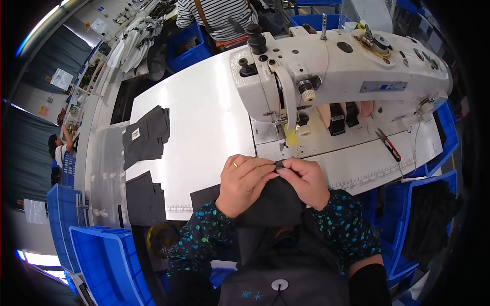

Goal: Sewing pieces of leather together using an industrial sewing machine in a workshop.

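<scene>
My left hand (244,183) and my right hand (306,181) meet at the table's front edge, fingers pinched on a dark grey fabric piece (268,206). The fingertips hold its top edge, where a small folded bit shows between them; the fingers partly hide it. Just beyond my hands stands a white industrial sewing machine (352,66), with its needle area above and behind them and a yellow tag (291,137) on it. Another grey piece (204,196) lies under and beside my left hand. Red-handled snips (388,145) rest on the machine bed to the right.
Two stacks of grey pieces (145,137) (143,199) lie on the white table (199,102). Blue crates (102,260) stand at left, others (418,224) at right, one holding dark fabric. A person in stripes (214,20) is behind the machine; another person (61,153) works at far left.
</scene>
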{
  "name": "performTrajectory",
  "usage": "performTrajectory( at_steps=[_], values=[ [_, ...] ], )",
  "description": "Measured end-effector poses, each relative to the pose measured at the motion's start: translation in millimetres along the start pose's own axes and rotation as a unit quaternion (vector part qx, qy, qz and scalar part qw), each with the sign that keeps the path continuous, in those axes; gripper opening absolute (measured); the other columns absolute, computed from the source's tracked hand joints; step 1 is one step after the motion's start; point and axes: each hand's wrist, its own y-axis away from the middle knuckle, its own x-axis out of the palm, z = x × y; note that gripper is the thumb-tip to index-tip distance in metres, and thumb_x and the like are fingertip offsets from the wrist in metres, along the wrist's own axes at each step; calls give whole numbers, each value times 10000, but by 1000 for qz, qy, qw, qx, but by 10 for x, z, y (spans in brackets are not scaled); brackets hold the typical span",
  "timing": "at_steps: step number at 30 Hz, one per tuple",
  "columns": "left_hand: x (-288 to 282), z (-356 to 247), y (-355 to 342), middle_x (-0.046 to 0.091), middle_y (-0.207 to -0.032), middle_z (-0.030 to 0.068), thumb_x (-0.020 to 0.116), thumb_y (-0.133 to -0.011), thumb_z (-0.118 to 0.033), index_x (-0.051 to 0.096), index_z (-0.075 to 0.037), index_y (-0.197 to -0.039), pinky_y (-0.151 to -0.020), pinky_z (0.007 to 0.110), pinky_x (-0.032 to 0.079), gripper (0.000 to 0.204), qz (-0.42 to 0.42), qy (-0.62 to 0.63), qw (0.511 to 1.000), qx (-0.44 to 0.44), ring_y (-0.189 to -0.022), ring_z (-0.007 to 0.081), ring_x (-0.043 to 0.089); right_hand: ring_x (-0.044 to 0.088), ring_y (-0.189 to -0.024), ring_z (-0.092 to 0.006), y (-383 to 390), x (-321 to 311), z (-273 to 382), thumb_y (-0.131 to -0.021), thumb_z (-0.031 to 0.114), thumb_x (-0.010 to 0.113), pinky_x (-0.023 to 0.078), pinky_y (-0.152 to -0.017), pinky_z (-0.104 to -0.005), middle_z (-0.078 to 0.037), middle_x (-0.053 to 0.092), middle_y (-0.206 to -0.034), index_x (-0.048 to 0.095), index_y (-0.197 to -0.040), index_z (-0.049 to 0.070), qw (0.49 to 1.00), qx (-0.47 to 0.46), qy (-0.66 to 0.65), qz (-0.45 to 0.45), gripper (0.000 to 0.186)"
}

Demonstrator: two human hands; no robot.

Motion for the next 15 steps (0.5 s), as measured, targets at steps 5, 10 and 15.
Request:
performTrajectory(
  at_steps=[5, 10, 15],
  values=[
    [35, -53, -20, 697, -962, 38, 725, -817, -20, 658, -50, -937, -809, 335, 462, 141, 24, -13, 999, -27, -892, 242, 631, 543, -650, -128, 2, -12, 16, -941, 85, 681, 457, -621, -278, -80, 625, -735, 651, -928, -31, 999, -16, 44, 14, 121],
    [-62, 55, 10, 659, -1039, 101, 593, -968, -49, 580, -16, -983, -859, 319, 468, 38, 157, 174, 954, -186, -966, 222, 614, 555, -610, -209, -1, -8, 43, -921, 81, 700, 461, -595, -300, -121, 626, -738, 662, -934, -14, 994, -50, 88, 50, 103],
    [-163, 175, -117, 622, -1164, 62, 500, -1061, -106, 598, -15, -1135, -910, 301, 472, 153, 210, 424, 815, -335, -993, 142, 572, 606, -629, -231, 0, 3, 59, -900, 72, 717, 481, -605, -308, -132, 650, -759, 673, -949, -2, 993, -78, 85, 39, 99]
  ],
)
